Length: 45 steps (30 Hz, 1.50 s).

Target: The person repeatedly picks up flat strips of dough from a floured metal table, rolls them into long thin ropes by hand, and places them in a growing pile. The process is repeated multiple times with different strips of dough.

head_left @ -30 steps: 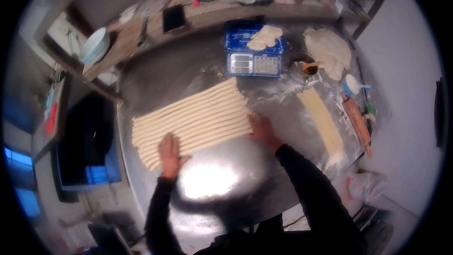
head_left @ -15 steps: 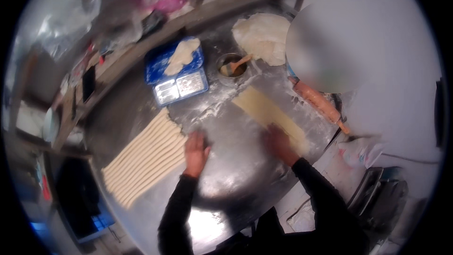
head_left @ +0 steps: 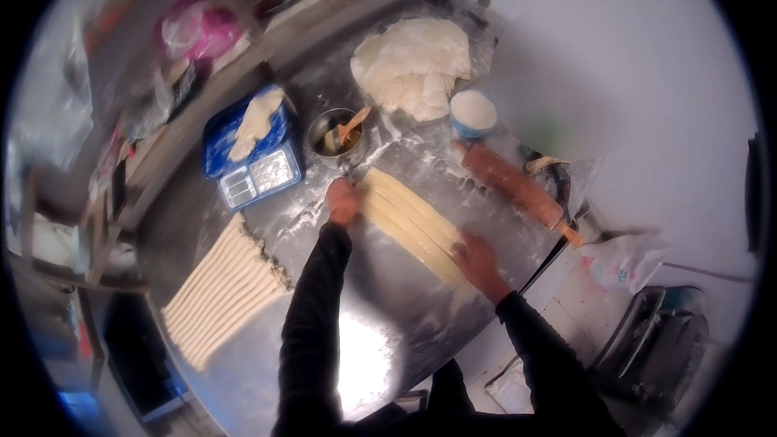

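Observation:
A flat, pale yellow dough strip (head_left: 411, 222) lies slantwise on the metal table, with lines running along its length. At its far left end my left hand (head_left: 344, 201) has its fingers curled on the dough. My right hand (head_left: 477, 261) is closed at the near right end, fingertips at the strip's edge. To the left lies a row of several thin dough ropes (head_left: 220, 295), side by side, with dark bits along one end. Beyond my left hand stands a metal bowl (head_left: 316, 139) with a wooden-handled brush (head_left: 353, 125) in it.
A blue scale (head_left: 261, 174) holds a piece of dough (head_left: 257, 123) at the back left. At the back lies a large dough mass (head_left: 413, 65). A bowl of white powder (head_left: 473, 112) and a rolling pin (head_left: 514, 188) are at the right. A cluttered shelf (head_left: 316, 32) runs behind.
My left hand has gone from the bare table beside the dough ropes to the strip's far end. My right hand stays at the near end. Lengthwise lines now show on the strip. The view has shifted.

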Tool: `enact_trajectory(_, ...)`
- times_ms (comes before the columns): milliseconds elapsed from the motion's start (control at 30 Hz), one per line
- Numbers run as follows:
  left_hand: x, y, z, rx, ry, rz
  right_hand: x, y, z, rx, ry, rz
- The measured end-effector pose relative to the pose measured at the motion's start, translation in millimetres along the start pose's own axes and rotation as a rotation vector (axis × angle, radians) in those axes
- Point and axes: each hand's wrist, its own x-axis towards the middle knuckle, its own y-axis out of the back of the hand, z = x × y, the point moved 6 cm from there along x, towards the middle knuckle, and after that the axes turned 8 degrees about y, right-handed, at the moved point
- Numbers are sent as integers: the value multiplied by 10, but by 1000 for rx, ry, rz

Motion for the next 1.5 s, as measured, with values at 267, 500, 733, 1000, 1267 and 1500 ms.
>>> enact_trajectory(267,-495,-38,218,-143,-190,260,84,61,27,84,6,-33)
enact_trajectory(500,-780,-25,215,-99,-318,408,1517,13,-689,113,422,4)
enact_trajectory(733,-1002,11,346,-24,-433,437,2327,-745,-1241,-317,771,-465)
enact_trajectory(1000,-1759,106,587,-129,-724,290,2766,-744,-954,4,490,-264)
enact_trajectory(1267,-3108,724,1056,-412,-695,48,2030,-422,-842,279,650,-56)
enact_trajectory(1500,-3329,1541,714,-770,-329,115,648,-236,-872,756,115,-813)
